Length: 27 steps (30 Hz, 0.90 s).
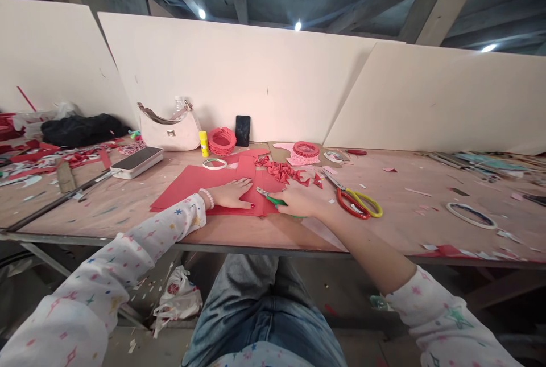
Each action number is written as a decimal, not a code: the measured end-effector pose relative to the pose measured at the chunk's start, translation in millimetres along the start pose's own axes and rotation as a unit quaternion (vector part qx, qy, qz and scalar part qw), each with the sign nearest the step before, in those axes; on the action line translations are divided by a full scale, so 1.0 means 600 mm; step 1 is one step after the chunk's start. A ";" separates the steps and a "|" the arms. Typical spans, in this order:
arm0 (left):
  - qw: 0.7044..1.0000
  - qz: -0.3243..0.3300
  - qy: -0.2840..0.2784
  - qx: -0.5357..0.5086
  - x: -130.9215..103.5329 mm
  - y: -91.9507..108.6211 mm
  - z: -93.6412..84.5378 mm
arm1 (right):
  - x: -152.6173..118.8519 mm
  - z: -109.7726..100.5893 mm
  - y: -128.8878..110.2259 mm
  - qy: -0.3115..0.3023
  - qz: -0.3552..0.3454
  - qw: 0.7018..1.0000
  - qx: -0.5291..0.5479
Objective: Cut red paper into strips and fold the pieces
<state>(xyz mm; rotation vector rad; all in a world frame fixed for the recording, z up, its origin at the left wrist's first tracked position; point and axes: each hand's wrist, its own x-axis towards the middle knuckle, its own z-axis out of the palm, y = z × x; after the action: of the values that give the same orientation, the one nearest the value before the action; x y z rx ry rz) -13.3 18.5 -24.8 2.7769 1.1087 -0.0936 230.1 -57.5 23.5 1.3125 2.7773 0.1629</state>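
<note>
My left hand (232,193) lies flat with its fingers spread on red paper sheets (183,185) stacked on the table. Close to its right, my right hand (296,199) is closed round a green utility knife (275,200), its metal tip resting over the paper's right part. A loose pile of folded red paper pieces (284,172) sits just beyond the right hand. To the right of that hand lie scissors (358,203) with red and yellow handles. Behind the sheets are a ring of red folded paper (222,140) and a red-and-pink one (305,152).
A pink handbag (170,131), a yellow glue stick (203,144) and a dark phone (243,131) stand near the white panel (239,77). At left lies a white boxy device (137,162). A tape roll (471,215) rests at right, among paper scraps.
</note>
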 end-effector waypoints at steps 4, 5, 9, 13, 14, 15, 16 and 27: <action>1.000 0.009 -0.007 -0.004 0.002 -0.001 0.000 | -0.005 0.002 0.006 0.002 -0.013 1.000 0.002; 1.000 0.010 -0.008 -0.005 0.002 -0.002 0.000 | -0.006 0.003 0.006 0.002 -0.014 1.000 0.003; 1.000 0.013 -0.009 -0.009 0.001 -0.004 -0.003 | -0.008 0.005 0.008 0.003 -0.025 1.000 0.014; 1.000 0.012 -0.002 -0.022 -0.001 -0.004 -0.008 | -0.009 0.005 0.007 0.012 -0.044 0.998 0.033; 1.000 0.014 0.000 -0.026 -0.002 -0.004 -0.008 | -0.009 0.004 0.005 0.017 -0.045 0.998 0.036; 0.999 0.015 0.001 -0.029 -0.002 -0.004 -0.009 | -0.010 0.003 0.004 0.020 -0.044 0.998 0.038; 0.999 0.017 0.002 -0.032 -0.002 -0.004 -0.010 | -0.010 0.001 0.001 0.020 -0.041 0.998 0.039; 0.999 0.026 0.016 -0.037 -0.003 -0.002 -0.011 | -0.009 -0.013 -0.004 0.001 -0.017 0.999 0.043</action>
<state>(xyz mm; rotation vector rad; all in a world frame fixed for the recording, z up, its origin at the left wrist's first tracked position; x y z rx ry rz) -15.1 19.3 -18.5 2.7487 1.0258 -0.0015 230.7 -64.1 31.1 1.2823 2.8361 0.0451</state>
